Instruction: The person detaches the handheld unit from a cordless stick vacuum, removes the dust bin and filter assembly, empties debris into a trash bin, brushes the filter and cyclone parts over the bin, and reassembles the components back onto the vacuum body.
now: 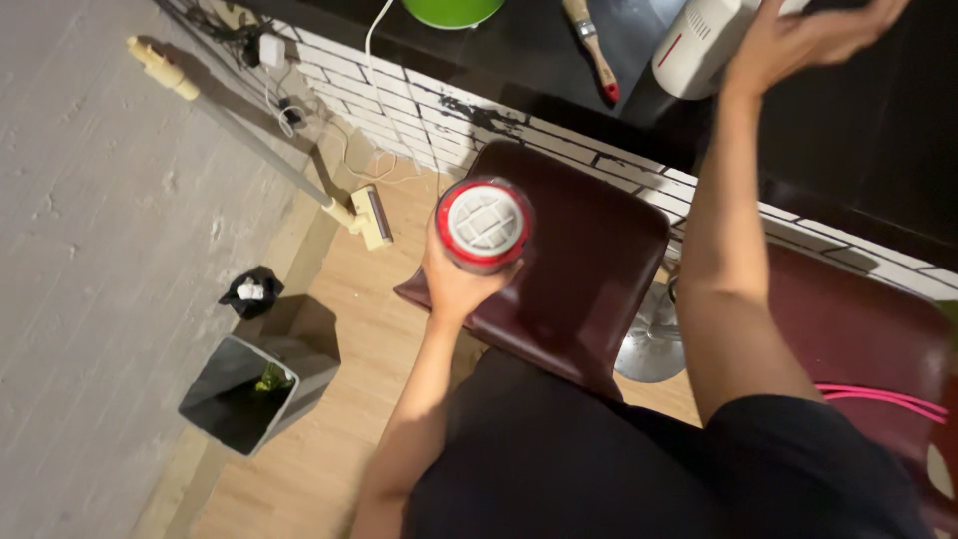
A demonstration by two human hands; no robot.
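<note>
My left hand [454,284] grips a round red-rimmed canister with a white grid-like filter top [484,222], held above a dark red stool seat [589,269]. My right hand [808,40] reaches up to the black counter and rests against a white cylindrical appliance body [699,45] with a red stripe. The fingers are spread and blurred, and the grip on it is unclear.
A wooden-handled brush [594,45] and a green bowl [451,10] lie on the black counter. A grey waste bin [254,392] stands on the wood floor at the left, beside a black bag [251,291] and a beige stick vacuum [259,145]. Pink cable [878,394] lies at right.
</note>
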